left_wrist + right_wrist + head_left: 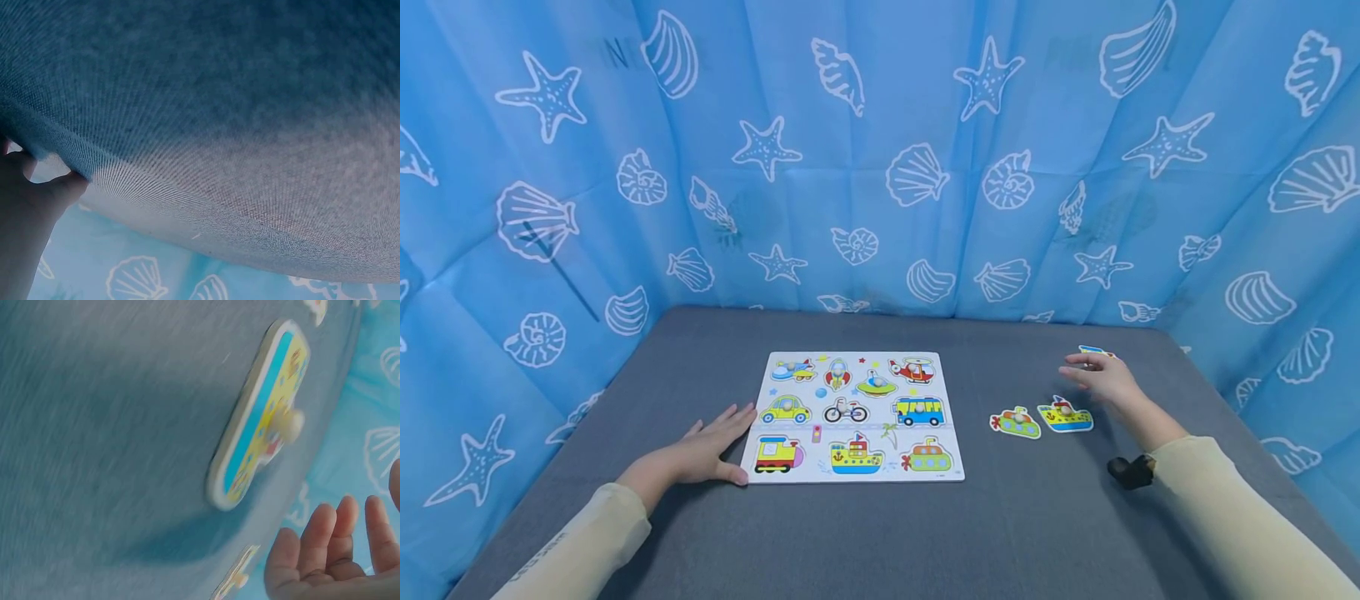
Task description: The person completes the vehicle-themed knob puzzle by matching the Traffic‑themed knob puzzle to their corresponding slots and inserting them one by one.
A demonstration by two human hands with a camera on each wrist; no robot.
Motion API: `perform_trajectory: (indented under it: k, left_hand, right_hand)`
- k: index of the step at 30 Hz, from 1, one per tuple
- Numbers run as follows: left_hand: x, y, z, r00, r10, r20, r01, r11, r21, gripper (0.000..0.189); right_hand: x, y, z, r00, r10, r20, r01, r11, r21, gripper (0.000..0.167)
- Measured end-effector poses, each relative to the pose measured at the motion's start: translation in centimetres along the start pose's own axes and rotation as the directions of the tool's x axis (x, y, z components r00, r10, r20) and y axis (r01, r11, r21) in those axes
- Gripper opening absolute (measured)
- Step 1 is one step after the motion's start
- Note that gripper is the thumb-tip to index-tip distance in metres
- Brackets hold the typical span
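Note:
A white wooden puzzle board (816, 456) with vehicle pictures lies on the grey table. My left hand (713, 446) rests at its left edge, fingers spread and touching the rim; in the left wrist view only part of that hand (40, 194) shows. Over to the right, my right hand (1105, 379) hovers by a puzzle piece (1092, 351) with a blue edge, mostly hidden behind it. The right wrist view shows this hand's fingers (319, 534) loosely bent, holding nothing. Nearer me lie a ship piece (1066, 417) with a round knob and a green submarine piece (1015, 423).
Knobbed pieces such as a bus (920, 411), a car (786, 408) and a helicopter (913, 370) sit in the board's upper rows. The bottom row shows a train, ship and submarine without knobs. A blue curtain (865, 217) with shell prints surrounds the table (880, 542).

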State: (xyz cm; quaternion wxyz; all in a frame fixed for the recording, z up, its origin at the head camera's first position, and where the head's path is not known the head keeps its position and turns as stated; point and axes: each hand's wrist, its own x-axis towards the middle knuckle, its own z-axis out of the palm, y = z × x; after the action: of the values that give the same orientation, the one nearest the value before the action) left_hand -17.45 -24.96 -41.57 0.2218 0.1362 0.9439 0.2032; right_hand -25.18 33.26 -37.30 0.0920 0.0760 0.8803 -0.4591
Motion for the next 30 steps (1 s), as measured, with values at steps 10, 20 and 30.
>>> perform_trajectory:
  k: [10, 20, 30]
  left_hand:
    - [0.0, 0.5, -0.3, 1.000, -0.003, 0.028, 0.002, 1.000, 0.019, 0.118]
    - [-0.4, 1.9, -0.5, 1.000, 0.000, -0.004, 0.001, 0.999, 0.037, 0.117]
    - [0.2, 1.8, -0.4, 1.000, -0.021, -0.012, 0.022, 0.998, 0.050, 0.117]
  right_hand:
    - [1.7, 2.3, -1.7, 0.998, 0.041, -0.037, -0.039, 0.998, 0.044, 0.069]
    - [3.6, 4.4, -3.5, 0.994, 0.094, -0.048, -0.092, 0.995, 0.038, 0.076]
    - [4.8, 5.5, -4.9, 0.993, 0.113, -0.023, -0.113, 0.994, -0.001, 0.078]
